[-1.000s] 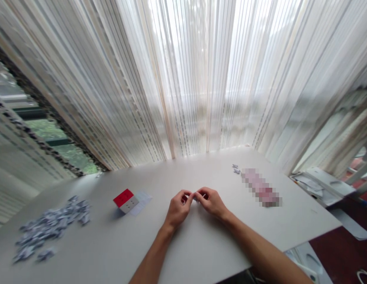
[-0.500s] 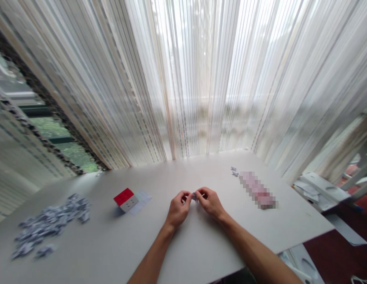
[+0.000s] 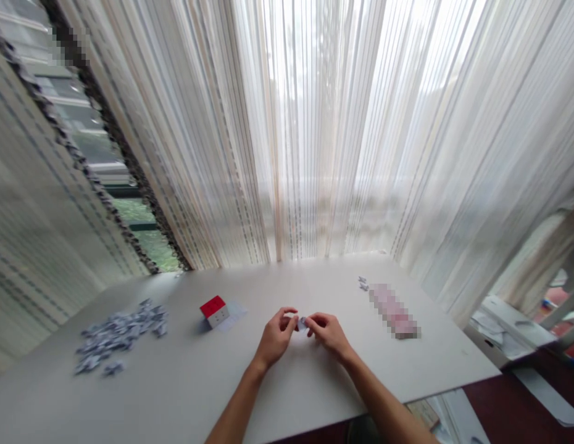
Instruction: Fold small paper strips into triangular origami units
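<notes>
Between my hands, over the middle of the white table (image 3: 185, 394), is a small pale piece of folded paper (image 3: 302, 323). My left hand (image 3: 276, 336) pinches its left side with thumb and fingers. From the other side, my right hand (image 3: 328, 334) grips its right edge between thumb and forefinger. The paper's exact shape is too small to make out. On the left of the table lies a heap of small crumpled or folded paper pieces (image 3: 120, 333). Two similar small pieces (image 3: 363, 283) lie at the back right.
A small house-shaped box with a red roof (image 3: 215, 310) stands left of my hands, beside a pale sheet (image 3: 234, 313). A blurred-out pinkish item (image 3: 393, 311) lies on the right. Sheer curtains (image 3: 305, 154) hang behind the table. Papers in a white tray (image 3: 509, 333) stand beyond its right edge.
The camera view has shifted, so the table things appear nearer the centre. My hands have parted slightly, and more of the paper piece shows between them.
</notes>
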Tool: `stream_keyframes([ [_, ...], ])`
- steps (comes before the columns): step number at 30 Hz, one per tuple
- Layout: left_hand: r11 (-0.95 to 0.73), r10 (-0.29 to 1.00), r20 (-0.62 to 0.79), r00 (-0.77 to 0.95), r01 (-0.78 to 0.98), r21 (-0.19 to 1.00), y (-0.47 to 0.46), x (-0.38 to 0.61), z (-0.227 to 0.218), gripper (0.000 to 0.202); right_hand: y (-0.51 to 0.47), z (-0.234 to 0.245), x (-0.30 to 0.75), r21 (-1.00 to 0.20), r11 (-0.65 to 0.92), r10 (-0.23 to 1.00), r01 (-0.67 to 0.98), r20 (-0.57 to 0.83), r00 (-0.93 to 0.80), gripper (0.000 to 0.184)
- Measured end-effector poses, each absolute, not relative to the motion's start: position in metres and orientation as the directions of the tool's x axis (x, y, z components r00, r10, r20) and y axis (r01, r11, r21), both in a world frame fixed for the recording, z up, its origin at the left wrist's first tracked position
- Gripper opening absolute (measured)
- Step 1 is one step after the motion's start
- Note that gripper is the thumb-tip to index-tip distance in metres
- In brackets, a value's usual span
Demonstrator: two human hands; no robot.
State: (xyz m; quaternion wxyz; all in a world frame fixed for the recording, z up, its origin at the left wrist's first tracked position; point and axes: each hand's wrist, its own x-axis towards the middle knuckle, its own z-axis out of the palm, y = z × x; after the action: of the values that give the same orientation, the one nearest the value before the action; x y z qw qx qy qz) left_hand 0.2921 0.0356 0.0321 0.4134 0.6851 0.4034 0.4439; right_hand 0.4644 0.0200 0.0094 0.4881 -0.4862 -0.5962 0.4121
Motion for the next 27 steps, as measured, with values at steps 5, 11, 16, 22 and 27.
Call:
stream_keyframes([
  [5,-0.375,0.898,0.28,0.338,0.257,0.891,-0.016,0.287,0.045,0.028,-0.027,0.008,0.457,-0.982,0.181,0.983,0.059,0.183,0.016,0.046],
  [11,-0.369,0.877,0.266,0.4,0.205,0.907,-0.042,0.295,0.054,0.027,-0.061,0.011,0.457,-0.985,0.172,0.984,-0.015,0.171,0.048,0.045],
  [16,-0.317,0.838,0.211,0.503,0.134,0.939,-0.044,0.297,0.061,0.027,-0.07,0.014,0.463,-0.986,0.163,0.987,-0.026,0.163,-0.002,0.045],
  [22,-0.227,0.874,0.163,0.457,0.087,0.97,-0.045,0.292,0.047,0.046,-0.069,0.006,0.459,-0.984,0.137,0.982,-0.11,0.121,0.143,0.04],
  [27,-0.299,0.912,0.235,0.337,0.154,0.942,-0.043,0.288,0.032,0.031,-0.061,-0.003,0.447,-0.977,0.095,0.991,-0.191,0.076,0.106,0.039],
])
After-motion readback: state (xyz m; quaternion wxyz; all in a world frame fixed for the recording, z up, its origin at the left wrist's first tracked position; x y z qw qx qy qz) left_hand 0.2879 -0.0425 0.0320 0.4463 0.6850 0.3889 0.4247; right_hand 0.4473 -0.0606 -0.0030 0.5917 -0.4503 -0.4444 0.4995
